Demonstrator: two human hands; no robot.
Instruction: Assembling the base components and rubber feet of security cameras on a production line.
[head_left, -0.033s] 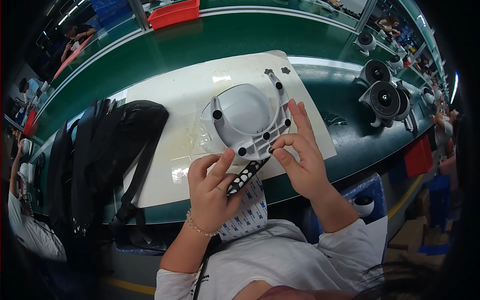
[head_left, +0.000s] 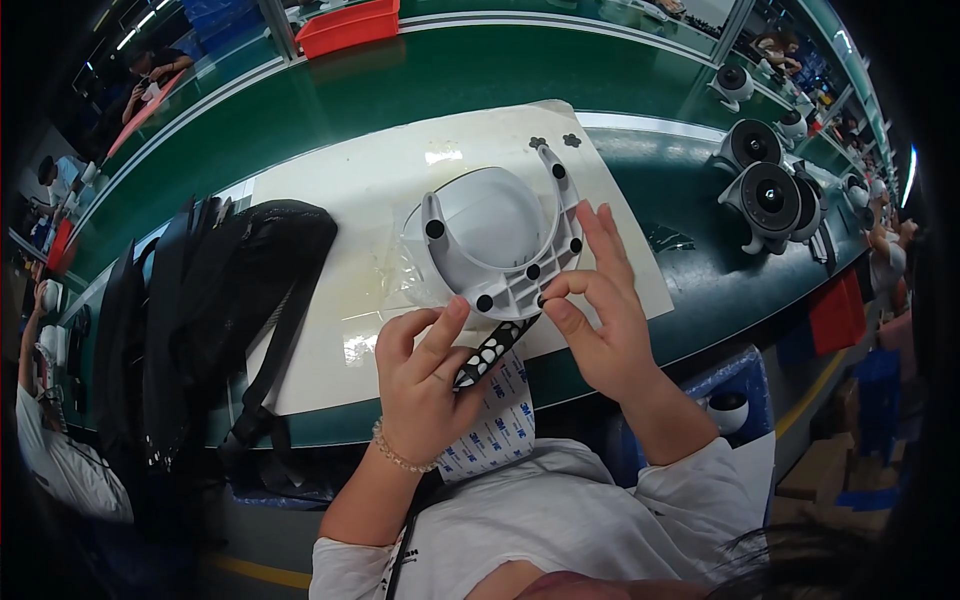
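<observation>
A white rounded device (head_left: pixel 485 215) lies upside down, its ribbed base with two curved legs turned up. Several round black pads (head_left: pixel 435 229) dot the base and legs. My right hand (head_left: pixel 610 335) pinches a small black pad (head_left: pixel 541 300) between thumb and index finger at the base's near right edge; the other fingers are raised. In my left hand (head_left: pixel 420 375) is a sheet of adhesive pads (head_left: pixel 486 355), black with white round gaps along the strip. Its printed white backing (head_left: pixel 500 425) hangs toward my lap. My left fingertips are close to the base's near edge.
A pale mat (head_left: pixel 330 190) lies under the device, with clear plastic film (head_left: pixel 405 275) beside it. Black fabric bags (head_left: pixel 230 290) are piled on the left. Several round-faced white devices (head_left: pixel 770 195) stand on the right. A red tray (head_left: pixel 348 28) sits at the back.
</observation>
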